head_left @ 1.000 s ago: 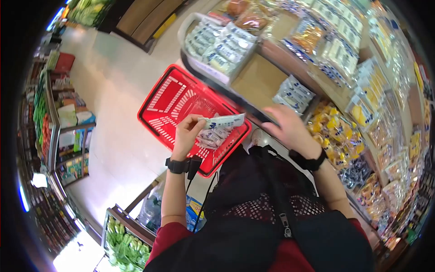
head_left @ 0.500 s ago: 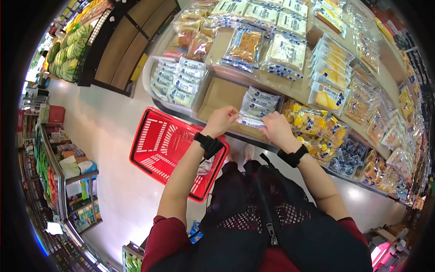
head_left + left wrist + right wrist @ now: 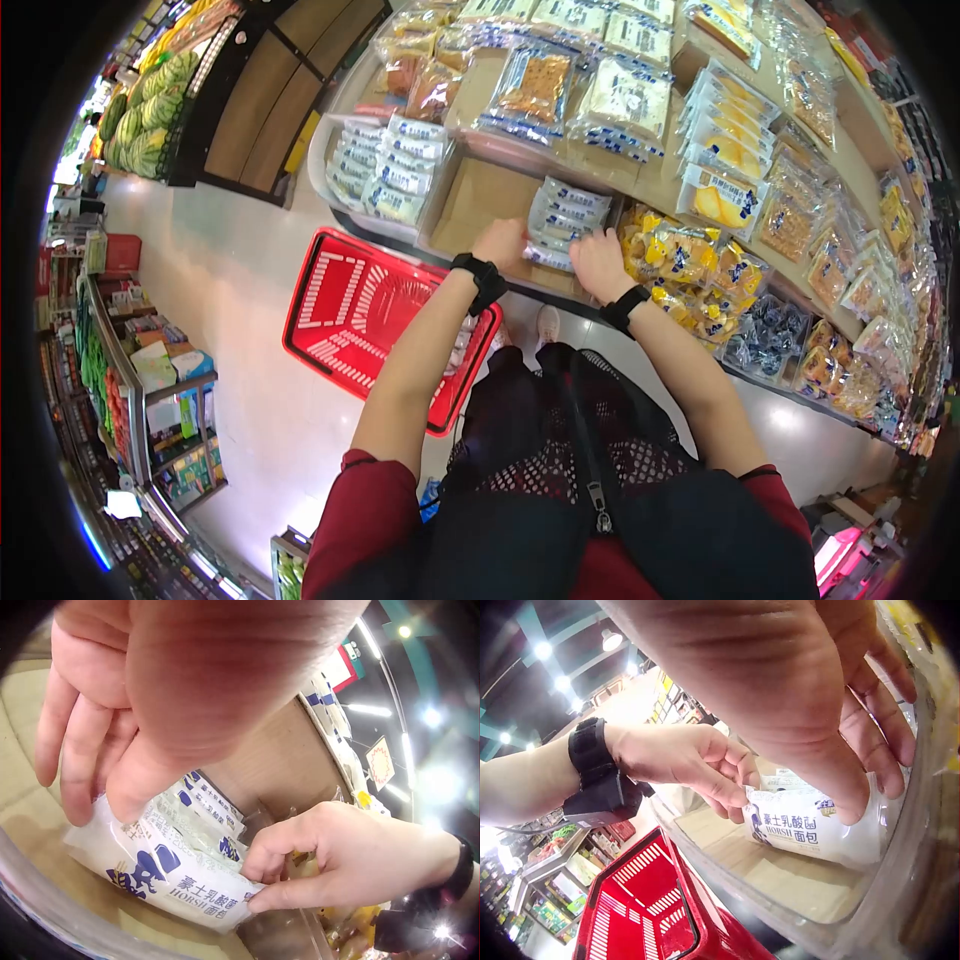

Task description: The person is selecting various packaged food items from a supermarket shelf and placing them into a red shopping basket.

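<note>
A white bread packet with blue print (image 3: 180, 877) lies at the front of a row of like packets (image 3: 570, 205) in a display bin. My left hand (image 3: 502, 245) pinches its left end between thumb and fingers, as the right wrist view also shows at the hand (image 3: 690, 761). At the other end my right hand (image 3: 600, 264) has thumb and fingertips on the packet; in the left wrist view that hand (image 3: 330, 855) pinches the corner. The red basket (image 3: 345, 372) stands below and left of the bin, partly behind the left forearm, with white packets inside.
Left of the bin is a clear tub of white packets (image 3: 405, 170). Yellow-wrapped packs (image 3: 690, 255) lie to its right, and flat bread bags (image 3: 625, 95) behind. A vegetable shelf (image 3: 110, 380) stands far left, across the floor.
At first the left hand held a packet over the basket; both hands then came to a packet at the bin. Since the last earlier frame, that packet has moved down against the row.
</note>
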`<state>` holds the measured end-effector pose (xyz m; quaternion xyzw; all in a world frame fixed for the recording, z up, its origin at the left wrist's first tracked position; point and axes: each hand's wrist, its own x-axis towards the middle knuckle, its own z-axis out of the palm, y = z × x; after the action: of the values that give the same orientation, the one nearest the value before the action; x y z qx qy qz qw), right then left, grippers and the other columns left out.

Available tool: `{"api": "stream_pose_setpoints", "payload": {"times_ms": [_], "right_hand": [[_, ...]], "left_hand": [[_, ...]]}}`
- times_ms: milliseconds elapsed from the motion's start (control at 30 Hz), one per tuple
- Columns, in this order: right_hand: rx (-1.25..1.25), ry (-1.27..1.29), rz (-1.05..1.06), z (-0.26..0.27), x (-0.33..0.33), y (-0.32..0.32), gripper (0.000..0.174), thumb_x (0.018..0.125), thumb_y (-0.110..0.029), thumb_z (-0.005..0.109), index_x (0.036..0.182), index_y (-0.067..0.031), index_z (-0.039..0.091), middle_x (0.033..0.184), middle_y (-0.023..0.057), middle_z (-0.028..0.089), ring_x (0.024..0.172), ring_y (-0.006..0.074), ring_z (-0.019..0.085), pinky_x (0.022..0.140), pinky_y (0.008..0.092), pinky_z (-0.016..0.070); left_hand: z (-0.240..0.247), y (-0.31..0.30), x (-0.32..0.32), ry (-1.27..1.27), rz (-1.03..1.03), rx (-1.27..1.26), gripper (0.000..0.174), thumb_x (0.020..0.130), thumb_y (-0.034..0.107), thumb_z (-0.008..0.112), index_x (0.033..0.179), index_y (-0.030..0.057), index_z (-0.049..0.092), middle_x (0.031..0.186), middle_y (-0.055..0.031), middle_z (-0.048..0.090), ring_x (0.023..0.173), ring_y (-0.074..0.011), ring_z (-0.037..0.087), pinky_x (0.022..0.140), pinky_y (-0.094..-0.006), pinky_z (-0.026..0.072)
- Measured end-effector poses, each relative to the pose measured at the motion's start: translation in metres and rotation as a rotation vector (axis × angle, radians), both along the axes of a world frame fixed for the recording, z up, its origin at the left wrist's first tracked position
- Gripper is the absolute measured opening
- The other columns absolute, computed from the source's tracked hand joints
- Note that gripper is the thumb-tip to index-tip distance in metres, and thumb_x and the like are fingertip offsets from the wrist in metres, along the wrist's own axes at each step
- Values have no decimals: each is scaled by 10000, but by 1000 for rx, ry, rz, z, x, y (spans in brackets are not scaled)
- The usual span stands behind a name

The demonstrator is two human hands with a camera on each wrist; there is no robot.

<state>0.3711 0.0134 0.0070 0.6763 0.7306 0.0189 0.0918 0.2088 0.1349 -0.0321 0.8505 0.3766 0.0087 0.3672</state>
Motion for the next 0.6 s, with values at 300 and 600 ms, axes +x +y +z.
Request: {"api": "stream_pose_setpoints", "payload": {"times_ms": [300, 600], "right_hand": [[91, 260, -5, 73, -5, -28, 202, 751, -241, 651, 841, -71, 589, 832, 95, 606, 870, 258, 543, 747, 390, 407], [-35, 726, 42, 108, -27, -56, 156, 774, -104, 641, 902, -23, 604, 786, 111, 612, 781, 296, 554, 691, 398, 441]], "left_hand": [[88, -43, -114, -563, 584, 184, 282, 822, 102, 613, 1097, 58, 569, 1012, -122, 606, 774, -214, 620, 686, -302, 497], [-140, -126, -286, 92, 940, -144, 369, 787, 263, 630, 1074, 33, 606, 1019, -157, 645, 964, -273, 619, 845, -370, 479]]}}
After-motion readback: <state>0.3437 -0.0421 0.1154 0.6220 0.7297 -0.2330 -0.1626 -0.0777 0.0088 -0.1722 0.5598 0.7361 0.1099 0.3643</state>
